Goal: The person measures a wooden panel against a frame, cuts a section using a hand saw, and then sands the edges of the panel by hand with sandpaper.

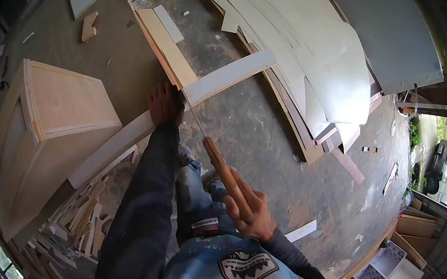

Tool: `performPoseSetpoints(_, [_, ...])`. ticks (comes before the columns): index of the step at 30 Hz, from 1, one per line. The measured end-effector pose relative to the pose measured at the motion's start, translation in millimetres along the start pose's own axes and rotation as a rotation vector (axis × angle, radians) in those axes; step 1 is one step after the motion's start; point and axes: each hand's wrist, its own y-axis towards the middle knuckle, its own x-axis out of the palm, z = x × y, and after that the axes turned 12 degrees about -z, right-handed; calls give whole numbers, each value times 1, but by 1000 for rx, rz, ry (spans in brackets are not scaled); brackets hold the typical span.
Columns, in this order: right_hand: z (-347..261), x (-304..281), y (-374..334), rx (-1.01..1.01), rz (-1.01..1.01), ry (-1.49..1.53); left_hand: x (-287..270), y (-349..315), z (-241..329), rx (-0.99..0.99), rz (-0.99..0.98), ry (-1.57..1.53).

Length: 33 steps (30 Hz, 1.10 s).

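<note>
A hand saw (227, 175) with a long wooden handle is gripped low on that handle by my right hand (255, 219). Its thin blade shows nearly edge-on and meets a long white-faced board (232, 76) just beyond the table's edge. My left hand (165, 105) is closed over the same board, close beside the blade, with the fingers across its far side. Rightward the board sticks out over the floor; leftward it runs along the brown tabletop (117, 46). How deep the blade sits is too small to tell.
A plywood box (71, 102) stands on the table at left, with a wood offcut (89, 26) farther back. A narrow plywood strip (167, 46) lies at the table's right edge. White sheets (289, 36) are stacked at right. Scrap strips (86, 223) lie heaped at lower left.
</note>
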Motion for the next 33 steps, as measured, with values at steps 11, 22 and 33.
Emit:
performPoseSetpoints(11, [25, 3, 58, -129, 56, -98, -11, 1, 8, 94, -4, 41])
performPoseSetpoints(22, [-35, -31, -125, 32, -39, -219, 4, 1, 0, -17, 50, -32])
performPoseSetpoints(33, [6, -1, 47, 0, 16, 34, -5, 1, 0, 14, 34, 18])
